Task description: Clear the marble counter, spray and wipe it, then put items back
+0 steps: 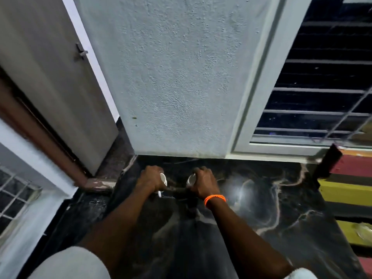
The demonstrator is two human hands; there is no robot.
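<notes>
Dark veined marble counter (281, 208) below textured wall (177, 77), barred window (322, 87) far right, left hand (150, 178) and right hand (203, 182) each gripping a white cup (163, 178), a second cup (191, 179)

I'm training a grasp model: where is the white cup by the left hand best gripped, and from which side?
Grip the white cup round its side wall, coming from above and the left, as the left hand does now. It seems to be a small round cup on the marble counter, its rim showing to the right of the fingers.
</notes>
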